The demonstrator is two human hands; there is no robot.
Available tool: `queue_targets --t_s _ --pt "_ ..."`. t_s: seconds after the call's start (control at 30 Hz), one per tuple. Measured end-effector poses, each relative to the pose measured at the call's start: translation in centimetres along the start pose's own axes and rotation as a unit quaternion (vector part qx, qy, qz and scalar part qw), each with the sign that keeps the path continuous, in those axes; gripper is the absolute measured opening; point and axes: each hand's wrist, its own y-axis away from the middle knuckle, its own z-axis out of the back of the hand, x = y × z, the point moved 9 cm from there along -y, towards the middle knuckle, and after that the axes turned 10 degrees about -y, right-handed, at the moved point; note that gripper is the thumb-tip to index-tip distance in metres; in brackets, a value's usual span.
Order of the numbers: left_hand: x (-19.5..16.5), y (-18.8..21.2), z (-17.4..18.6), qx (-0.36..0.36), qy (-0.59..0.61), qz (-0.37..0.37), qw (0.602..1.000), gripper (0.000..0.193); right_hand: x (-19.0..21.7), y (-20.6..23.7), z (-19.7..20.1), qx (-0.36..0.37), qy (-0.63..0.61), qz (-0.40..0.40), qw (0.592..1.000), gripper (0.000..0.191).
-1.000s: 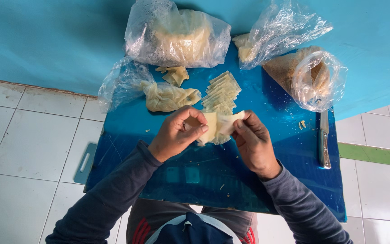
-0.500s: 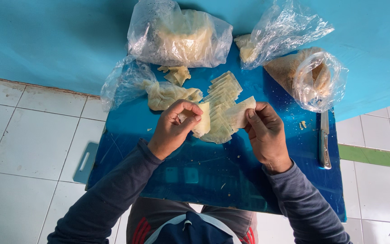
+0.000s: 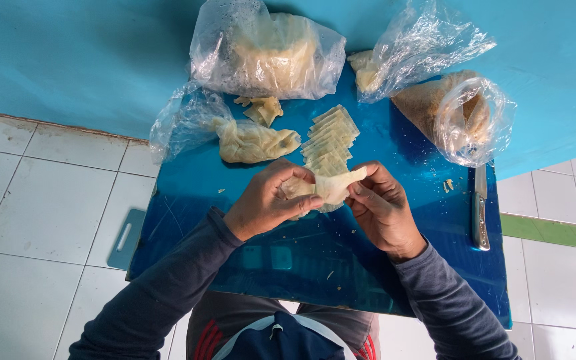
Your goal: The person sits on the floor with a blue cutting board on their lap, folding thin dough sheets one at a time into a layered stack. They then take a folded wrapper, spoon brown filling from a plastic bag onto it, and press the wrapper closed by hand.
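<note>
Wrapper stack (image 3: 330,141) on table (image 3: 381,280), behind hands; knife (image 3: 480,207) right; bags (image 3: 268,53) behind.

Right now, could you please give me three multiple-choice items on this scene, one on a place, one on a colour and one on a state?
1. Where does the knife lie?
A. at the blue board's right edge
B. inside a plastic bag
C. on the tiled floor

2. What colour is the thin wrapper that the two hands hold?
A. bright red
B. pale yellow
C. dark green

3. How are the left hand and the right hand placed?
A. both flat on the board
B. one holds the knife
C. both pinch the wrapper

Answers: 1 A, the knife lies along the board's right side; 2 B, the sheet looks pale yellow; 3 C, fingers of both hands close on it.
</note>
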Motion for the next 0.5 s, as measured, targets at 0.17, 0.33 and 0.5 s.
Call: queue_targets --t_s 0.17,0.33,0.5 --pt "-2.7 0.5 -0.1 -0.029 -0.067 -0.173 0.982 0.020 -0.6 0.1 0.0 0.001 0.017 -0.017 1.000 0.015" --pt "-1.6 0.3 0.1 -0.022 -0.033 -0.146 0.988 0.014 -0.2 -0.1 0.8 -0.041 0.026 -0.012 0.999 0.017" --pt "-1.0 0.1 1.4 -0.078 -0.012 -0.126 0.989 0.011 0.7 -0.5 2.6 -0.111 0.094 0.016 0.989 0.018"
